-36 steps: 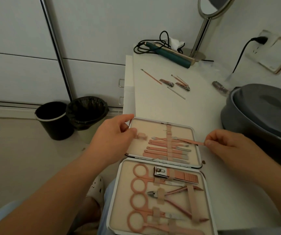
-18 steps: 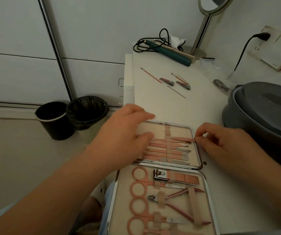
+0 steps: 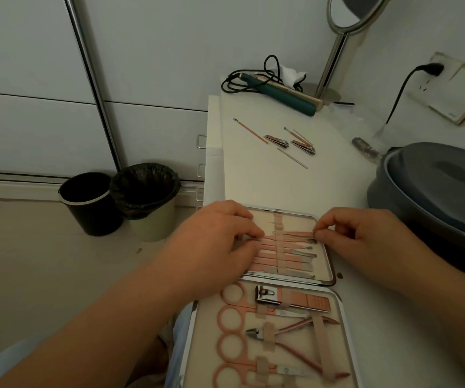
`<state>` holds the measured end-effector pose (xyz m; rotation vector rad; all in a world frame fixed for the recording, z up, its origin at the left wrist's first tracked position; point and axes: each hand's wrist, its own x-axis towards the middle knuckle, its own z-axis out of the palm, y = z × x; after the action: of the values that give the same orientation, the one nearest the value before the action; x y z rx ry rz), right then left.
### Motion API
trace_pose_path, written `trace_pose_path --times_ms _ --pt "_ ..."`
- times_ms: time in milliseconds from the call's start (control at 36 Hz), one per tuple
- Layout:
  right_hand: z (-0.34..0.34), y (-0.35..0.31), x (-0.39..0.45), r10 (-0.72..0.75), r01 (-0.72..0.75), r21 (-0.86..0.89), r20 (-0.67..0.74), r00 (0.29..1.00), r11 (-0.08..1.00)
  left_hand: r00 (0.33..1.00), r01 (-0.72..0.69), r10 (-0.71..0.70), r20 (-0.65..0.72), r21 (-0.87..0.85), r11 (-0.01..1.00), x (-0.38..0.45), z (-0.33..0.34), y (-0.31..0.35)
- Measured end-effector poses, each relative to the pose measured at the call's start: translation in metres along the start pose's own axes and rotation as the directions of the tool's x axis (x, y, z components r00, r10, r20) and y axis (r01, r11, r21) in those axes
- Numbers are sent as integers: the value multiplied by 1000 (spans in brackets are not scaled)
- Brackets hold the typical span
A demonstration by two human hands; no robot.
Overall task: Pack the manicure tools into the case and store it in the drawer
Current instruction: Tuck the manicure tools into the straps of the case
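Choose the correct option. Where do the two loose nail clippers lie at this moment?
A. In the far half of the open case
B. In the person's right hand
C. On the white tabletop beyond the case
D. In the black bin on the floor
C: both nail clippers lie on the bare white tabletop, well beyond the open case, among a few thin loose tools.

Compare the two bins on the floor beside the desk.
The black bin is smaller, and no liner shows in it; the pale bin is larger and lined with a dark bag folded over its rim. The black bin stands left, the pale bin nearer the desk. Both are round, upright, lidless, and side by side.
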<state>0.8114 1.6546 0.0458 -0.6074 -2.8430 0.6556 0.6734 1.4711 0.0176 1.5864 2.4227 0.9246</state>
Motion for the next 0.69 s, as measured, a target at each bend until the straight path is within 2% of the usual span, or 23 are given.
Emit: trace_pose_path --times_ms 194,417,556,694 --pt "-5 -8 10 20 -1 -154 120 993 988 1000 2 -2 -3 2 1000 -1 2 1" --pt "5 -27 24 -34 59 -159 157 987 985 1000 -6 7 -25 22 1000 -2 2 3" --pt "14 -34 26 -77 98 -158 139 987 983 999 -35 34 6 66 997 -1 2 5" --pt "4 -20 18 -37 49 -142 89 995 989 999 -47 47 2 94 994 -1 2 4"
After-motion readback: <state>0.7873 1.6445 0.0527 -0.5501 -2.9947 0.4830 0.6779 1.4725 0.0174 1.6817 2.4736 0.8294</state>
